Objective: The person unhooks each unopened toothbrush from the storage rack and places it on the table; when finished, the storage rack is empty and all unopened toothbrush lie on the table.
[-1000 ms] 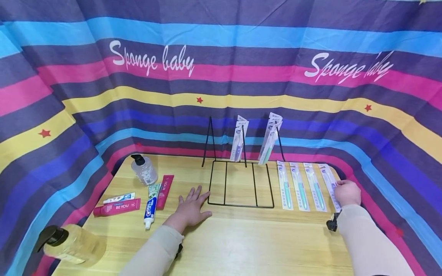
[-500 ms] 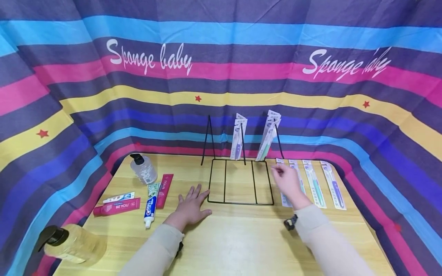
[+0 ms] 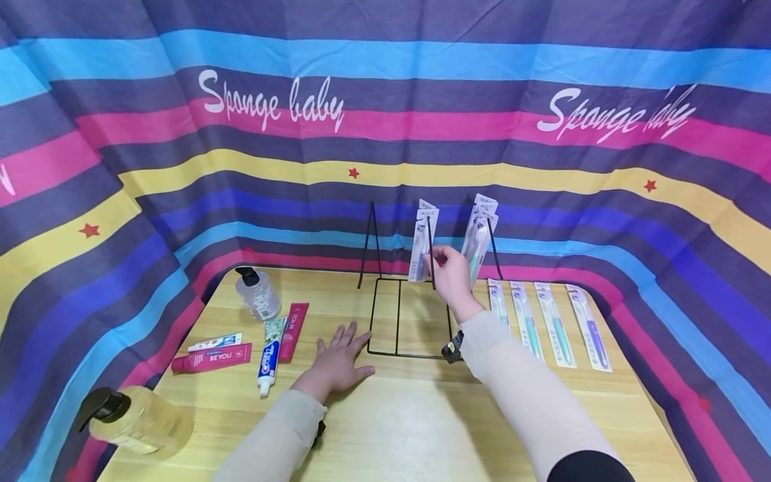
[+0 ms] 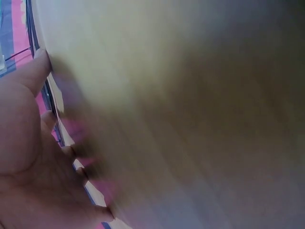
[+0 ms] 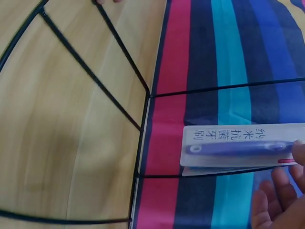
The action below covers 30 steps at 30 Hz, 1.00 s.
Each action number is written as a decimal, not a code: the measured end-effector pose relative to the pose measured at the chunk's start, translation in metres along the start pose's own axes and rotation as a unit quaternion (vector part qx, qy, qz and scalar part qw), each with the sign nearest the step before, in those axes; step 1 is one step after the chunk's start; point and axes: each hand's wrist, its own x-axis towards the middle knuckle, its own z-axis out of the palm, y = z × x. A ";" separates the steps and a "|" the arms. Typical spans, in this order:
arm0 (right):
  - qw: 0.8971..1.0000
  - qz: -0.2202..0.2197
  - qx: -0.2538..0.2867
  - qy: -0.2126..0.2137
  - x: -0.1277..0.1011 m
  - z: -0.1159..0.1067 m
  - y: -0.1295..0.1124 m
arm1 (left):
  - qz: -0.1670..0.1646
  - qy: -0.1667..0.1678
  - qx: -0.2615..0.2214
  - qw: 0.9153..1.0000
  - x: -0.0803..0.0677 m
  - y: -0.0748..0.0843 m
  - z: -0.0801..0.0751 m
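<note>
My right hand [image 3: 450, 271] is raised at the black wire rack [image 3: 398, 314], between its two right hooks. It holds nothing, and its fingers [image 5: 279, 200] are loosely spread. One fingertip is at the end of the hanging purple toothbrush pack [image 3: 421, 242] [image 5: 236, 151]. Green toothbrush packs [image 3: 480, 231] hang on the hook to the right of the hand. My left hand [image 3: 338, 360] [image 4: 28, 157] lies flat on the wooden table [image 3: 421, 415], its fingertips close to the rack's front left corner.
Several toothbrush packs [image 3: 554, 325] lie in a row right of the rack. Left of it are a Crest tube [image 3: 269, 358], a red tube [image 3: 293, 321], a red BE YOU box [image 3: 211, 358], a clear pump bottle [image 3: 259, 294] and a yellow pump bottle [image 3: 141, 422]. A striped curtain surrounds the table.
My right hand left the far-right toothbrush pack on the table, swept left and rose to the hanging packs. The left hand stayed flat in place.
</note>
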 end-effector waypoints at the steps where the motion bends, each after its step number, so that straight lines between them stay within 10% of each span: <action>1: 1.000 0.005 0.001 0.004 0.000 0.000 -0.001 | 0.000 -0.001 0.000 1.000 0.001 0.000 0.001; 20: 0.991 -0.002 0.126 0.048 -0.009 0.003 -0.009 | -0.003 -0.010 0.004 1.000 -0.004 0.008 -0.006; 30: 0.993 -0.019 0.104 0.051 -0.019 -0.004 -0.006 | -0.008 -0.009 0.006 1.000 -0.003 0.008 -0.006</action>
